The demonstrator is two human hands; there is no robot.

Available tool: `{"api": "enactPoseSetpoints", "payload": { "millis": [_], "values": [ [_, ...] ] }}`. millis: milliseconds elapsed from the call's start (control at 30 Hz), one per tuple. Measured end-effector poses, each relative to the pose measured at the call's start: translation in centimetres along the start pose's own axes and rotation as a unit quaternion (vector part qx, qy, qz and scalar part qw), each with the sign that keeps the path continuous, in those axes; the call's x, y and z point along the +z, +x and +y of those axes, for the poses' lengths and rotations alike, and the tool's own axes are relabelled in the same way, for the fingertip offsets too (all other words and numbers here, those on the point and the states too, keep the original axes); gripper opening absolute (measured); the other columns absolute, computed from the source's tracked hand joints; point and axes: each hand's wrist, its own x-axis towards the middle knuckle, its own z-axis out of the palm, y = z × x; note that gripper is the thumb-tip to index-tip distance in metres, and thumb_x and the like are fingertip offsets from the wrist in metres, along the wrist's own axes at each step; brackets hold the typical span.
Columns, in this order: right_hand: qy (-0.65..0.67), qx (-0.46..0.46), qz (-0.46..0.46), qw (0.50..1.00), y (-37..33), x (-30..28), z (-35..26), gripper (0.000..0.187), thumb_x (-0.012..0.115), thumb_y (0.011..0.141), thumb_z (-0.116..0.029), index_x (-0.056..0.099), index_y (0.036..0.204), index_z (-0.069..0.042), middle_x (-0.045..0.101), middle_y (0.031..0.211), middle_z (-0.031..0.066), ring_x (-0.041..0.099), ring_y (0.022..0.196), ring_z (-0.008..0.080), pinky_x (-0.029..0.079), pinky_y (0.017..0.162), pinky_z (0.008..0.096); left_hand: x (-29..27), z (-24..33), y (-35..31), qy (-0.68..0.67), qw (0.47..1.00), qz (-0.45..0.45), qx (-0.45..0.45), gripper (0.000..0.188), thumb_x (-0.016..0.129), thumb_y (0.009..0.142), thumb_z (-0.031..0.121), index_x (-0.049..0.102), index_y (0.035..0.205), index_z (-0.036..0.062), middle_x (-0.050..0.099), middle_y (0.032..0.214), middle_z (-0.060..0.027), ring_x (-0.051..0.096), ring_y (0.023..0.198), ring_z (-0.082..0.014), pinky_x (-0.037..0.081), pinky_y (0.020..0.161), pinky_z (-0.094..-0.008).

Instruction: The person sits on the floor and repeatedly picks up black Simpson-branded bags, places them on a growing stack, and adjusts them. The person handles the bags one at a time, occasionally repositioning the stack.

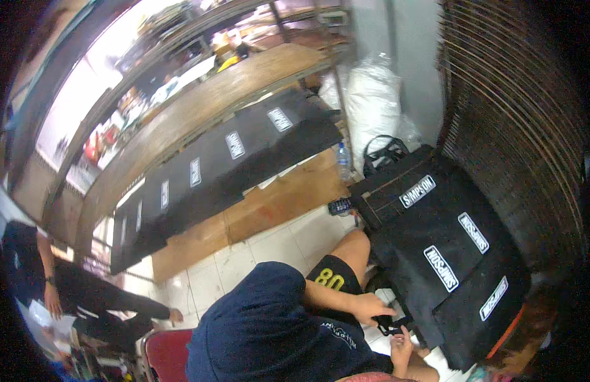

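My left hand (370, 308) reaches over my dark blue shirt and is closed on a small black strap piece with a buckle (388, 326). Just below it, my right hand (401, 347) comes up from the bottom edge, palm up, with its fingers on the same strap piece. Both hands work at the near edge of a stack of black fabric panels with white labels (448, 254), which lies on the floor to my right. My bare knee (357, 243) rises beside the stack.
A row of similar black panels (212, 165) lies along a wooden bench. A water bottle (343, 159), a phone (338, 205) and white sacks (371, 95) are near the wall. Another person in black (85, 299) bends at the left by a red chair (167, 353).
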Motion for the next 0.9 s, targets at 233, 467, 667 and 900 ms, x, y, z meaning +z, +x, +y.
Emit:
{"api": "enactPoseSetpoints", "payload": {
  "millis": [233,467,667,900],
  "values": [
    [-0.089,0.101,0.104,0.985,0.2,-3.6,4.0,0.051,0.063,0.077,-0.007,0.044,0.124,0.0,0.059,0.075,0.0074,0.057,0.065,0.0171,0.047,0.066,0.0293,3.3,-2.3,-2.2,-0.004,0.999,0.024,-0.049,0.06,0.067,0.07,0.027,0.046,0.124,0.0092,0.059,0.097,-0.019,0.059,0.087,-0.0373,0.048,0.073,-0.0473],
    [-0.047,0.057,0.107,0.991,-0.8,-2.2,3.4,0.044,0.054,0.078,-0.001,0.043,0.121,0.004,0.058,0.073,0.0092,0.057,0.069,0.0167,0.047,0.067,0.0289,2.0,-2.3,-0.6,0.036,0.992,-0.111,-0.049,0.054,0.068,0.065,0.038,0.054,0.112,0.0143,0.063,0.092,-0.015,0.06,0.088,-0.0337,0.048,0.072,-0.0458],
    [-0.148,0.017,0.109,0.983,2.5,0.1,-0.7,0.044,0.062,0.083,-0.016,0.047,0.123,-0.004,0.062,0.079,0.0053,0.059,0.072,0.0156,0.047,0.063,0.0288,7.0,-6.4,1.9,-0.13,0.982,-0.127,-0.047,0.061,0.064,0.075,0.039,0.046,0.127,0.0136,0.064,0.101,-0.0143,0.061,0.094,-0.0314,0.048,0.081,-0.0396],
    [-0.162,0.17,-0.035,0.971,1.6,3.9,1.2,0.053,0.063,0.074,-0.033,0.049,0.124,-0.02,0.065,0.09,0.0113,0.062,0.088,0.0287,0.049,0.073,0.0397,5.8,-6.3,4.4,-0.241,0.93,-0.228,-0.16,0.064,0.065,0.08,0.038,0.044,0.127,-0.0005,0.064,0.086,-0.011,0.06,0.076,-0.0197,0.046,0.071,-0.0304]
  ]
}}
